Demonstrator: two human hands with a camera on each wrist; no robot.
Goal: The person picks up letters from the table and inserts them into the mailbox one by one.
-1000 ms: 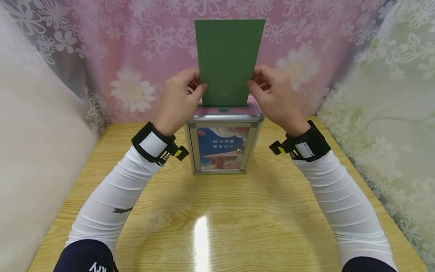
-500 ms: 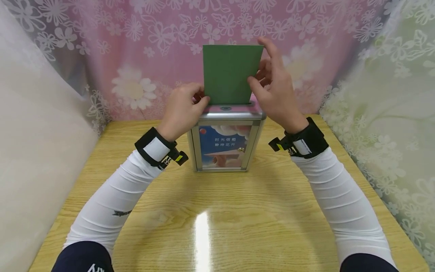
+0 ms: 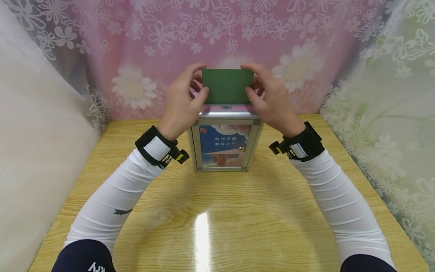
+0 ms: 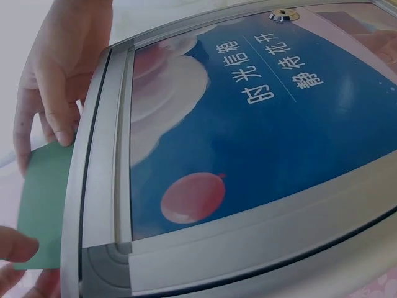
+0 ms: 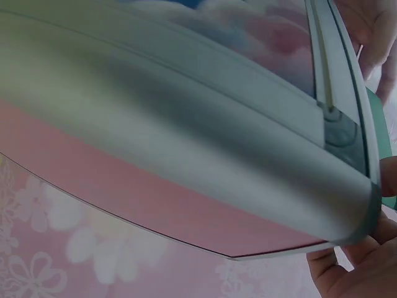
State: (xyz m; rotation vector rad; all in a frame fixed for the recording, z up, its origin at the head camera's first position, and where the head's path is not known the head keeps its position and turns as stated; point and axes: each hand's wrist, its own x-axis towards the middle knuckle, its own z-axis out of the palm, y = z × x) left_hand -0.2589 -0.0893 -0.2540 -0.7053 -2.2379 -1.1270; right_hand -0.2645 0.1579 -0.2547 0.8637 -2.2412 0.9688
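A stiff green card [image 3: 227,85] stands upright in the slot on top of a letter box [image 3: 225,147], its lower part hidden inside. My left hand [image 3: 181,102] holds the card's left side, with the thumb on its front face and the index finger at the top corner. On the opposite side my right hand [image 3: 276,100] grips the right edge in much the same way. The left wrist view catches the card [image 4: 46,198] sticking out past the box rim, between both hands. In the right wrist view the box [image 5: 186,118] hides most of the card [image 5: 379,121].
The letter box has a silver frame, a pink top, a small lock [image 3: 241,149] and a blue picture door with white characters. It stands near the back of a wood-grain table [image 3: 163,211]. Floral curtains [image 3: 132,37] hang behind and at the sides.
The green card has slid down into the slot, so much less of it shows. The right index finger lifted to its top corner, and both hands now hold it near the top.
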